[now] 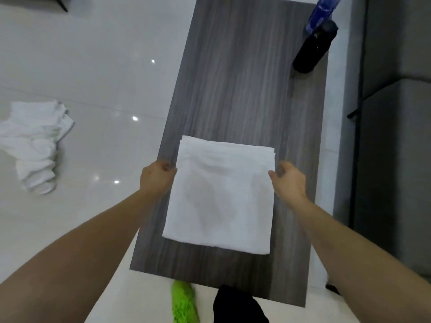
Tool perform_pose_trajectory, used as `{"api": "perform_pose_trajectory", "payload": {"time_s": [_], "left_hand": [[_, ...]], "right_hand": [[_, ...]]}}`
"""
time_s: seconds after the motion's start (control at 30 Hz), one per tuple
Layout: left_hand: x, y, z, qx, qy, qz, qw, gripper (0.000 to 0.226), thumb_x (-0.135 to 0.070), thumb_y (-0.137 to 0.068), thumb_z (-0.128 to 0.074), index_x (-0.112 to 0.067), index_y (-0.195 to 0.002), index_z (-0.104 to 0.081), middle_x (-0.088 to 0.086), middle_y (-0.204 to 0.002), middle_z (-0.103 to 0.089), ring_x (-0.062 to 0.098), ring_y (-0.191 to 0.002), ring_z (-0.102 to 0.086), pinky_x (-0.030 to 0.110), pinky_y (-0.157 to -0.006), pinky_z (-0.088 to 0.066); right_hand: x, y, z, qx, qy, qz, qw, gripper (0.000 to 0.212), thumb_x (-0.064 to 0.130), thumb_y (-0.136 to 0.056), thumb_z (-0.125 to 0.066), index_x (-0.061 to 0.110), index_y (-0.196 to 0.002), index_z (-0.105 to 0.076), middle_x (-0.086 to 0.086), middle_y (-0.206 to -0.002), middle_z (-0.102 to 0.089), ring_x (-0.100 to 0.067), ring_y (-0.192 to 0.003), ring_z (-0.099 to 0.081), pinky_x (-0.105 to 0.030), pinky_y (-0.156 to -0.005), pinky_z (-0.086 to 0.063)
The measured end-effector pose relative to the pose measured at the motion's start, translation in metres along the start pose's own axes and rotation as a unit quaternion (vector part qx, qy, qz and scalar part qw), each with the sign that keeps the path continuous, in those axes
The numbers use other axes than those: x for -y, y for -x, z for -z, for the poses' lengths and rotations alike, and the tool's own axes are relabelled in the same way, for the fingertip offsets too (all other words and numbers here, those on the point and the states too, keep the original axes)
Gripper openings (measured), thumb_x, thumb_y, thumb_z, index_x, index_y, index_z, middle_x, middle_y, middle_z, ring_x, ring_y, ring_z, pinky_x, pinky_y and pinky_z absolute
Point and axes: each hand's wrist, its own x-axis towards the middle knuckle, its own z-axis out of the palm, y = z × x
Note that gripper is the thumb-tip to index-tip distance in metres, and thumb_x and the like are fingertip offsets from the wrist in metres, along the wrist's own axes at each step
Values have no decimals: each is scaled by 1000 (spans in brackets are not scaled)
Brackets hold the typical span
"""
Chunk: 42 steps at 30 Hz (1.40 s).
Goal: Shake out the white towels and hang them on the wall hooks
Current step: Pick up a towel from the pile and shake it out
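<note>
Hands are meeting the folded white towel (pixel 220 197) from both sides as it is lying flat on the near half of the worktop (pixel 245 89). The left hand (pixel 156 178) is curling its fingers (pixel 166 167) against the towel's left edge, and the right hand (pixel 289 180) is doing likewise at the right edge; both appear to be pinching the cloth, though how many layers each is catching cannot be told.

Risk, as a judgement: if only the top layer is being caught, the fold may be opening unevenly on lifting, with the lower layers trailing over the worktop's near edge onto the floor (pixel 93 66). A vigorous shake this close could also be sweeping the dark bottle (pixel 313 47) standing at the far right corner. No wall hooks are showing in this view, so the carry distance cannot be judged.

Materials: the towel is looking soft, matte and rectangular, with stacked edges showing at its far right corner. The worktop is presenting a grey wood-grain laminate, long and narrow. The floor is looking glossy and pale, reflecting light spots. A crumpled heap of white towels (pixel 37 145) is lying on it, well apart to the left.
</note>
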Motion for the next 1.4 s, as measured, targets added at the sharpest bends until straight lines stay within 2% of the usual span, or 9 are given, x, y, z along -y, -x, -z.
{"api": "perform_pose_trajectory", "payload": {"time_s": [0.4, 0.5, 0.63, 0.77, 0.87, 0.97, 1.07, 1.23, 1.4], "left_hand": [[106, 48, -126, 137, -102, 34, 985, 45, -32, -92, -62, -15, -134, -54, 12, -134, -53, 30, -120, -52, 39, -101, -43], [131, 64, -137, 114, -193, -71, 972, 51, -22, -86, -68, -9, -133, -54, 18, -138, -48, 36, -125, -44, 44, -104, -40], [158, 80, -156, 110, -262, -334, 899, 67, -20, -74, -79, -4, -135, -54, 21, -146, -45, 45, -132, -43, 55, -105, -40], [186, 94, -182, 136, -308, -379, 862, 97, -64, -76, -63, -16, -153, -28, 11, -163, -16, 38, -149, -13, 55, -117, -21], [207, 113, -193, 125, -340, -354, 862, 109, -74, -63, -60, -16, -150, -31, 13, -160, -23, 38, -146, -19, 56, -113, -24], [233, 138, -201, 95, -384, -374, 839, 97, -53, -57, -80, -14, -137, -42, 16, -145, -39, 41, -129, -36, 55, -96, -36], [259, 151, -206, 47, -405, -394, 824, 68, -11, -61, -67, -14, -125, -45, 13, -130, -45, 38, -108, -45, 48, -79, -38], [275, 161, -203, 30, -386, -399, 831, 37, 0, -67, -48, -10, -103, -53, 11, -100, -54, 35, -87, -49, 44, -68, -38], [256, 186, -159, 86, -370, -351, 856, 34, 4, -72, -50, -9, -103, -57, 11, -91, -58, 34, -82, -53, 37, -66, -29]], "right_hand": [[-112, 58, -111, 75, 63, -146, 984, 55, 24, -95, -62, 10, -144, -41, -18, -139, -49, -34, -124, -50, -40, -102, -43], [-128, 85, -130, 33, 253, 25, 967, 60, 25, -94, -62, 12, -147, -37, -19, -150, -36, -34, -136, -36, -40, -111, -34], [-138, 116, -167, 75, 231, 300, 922, 68, 31, -90, -68, 8, -148, -41, -20, -157, -29, -37, -146, -28, -43, -117, -25], [-136, 137, -216, 144, 324, 342, 870, 126, 76, -64, -68, 10, -157, -14, -25, -162, -2, -45, -149, 0, -61, -117, -15], [-142, 162, -246, 133, 372, 332, 857, 145, 87, -49, -64, 10, -157, -6, -31, -160, 6, -51, -146, 10, -71, -112, -6], [-166, 200, -272, 98, 402, 337, 846, 130, 64, -63, -77, 8, -157, -7, -31, -160, 2, -52, -146, 5, -72, -111, -8], [-190, 235, -295, -4, 395, 333, 856, 82, 22, -80, -65, 9, -152, -28, -22, -153, -33, -44, -140, -31, -64, -111, -26], [-190, 259, -310, -88, 290, 289, 908, 56, 9, -71, -45, 14, -125, -60, -7, -124, -59, -31, -113, -53, -47, -97, -37], [-157, 291, -279, -57, 153, 212, 963, 43, -8, -61, -60, 7, -101, -71, -11, -86, -67, -34, -78, -63, -40, -72, -48]]}}
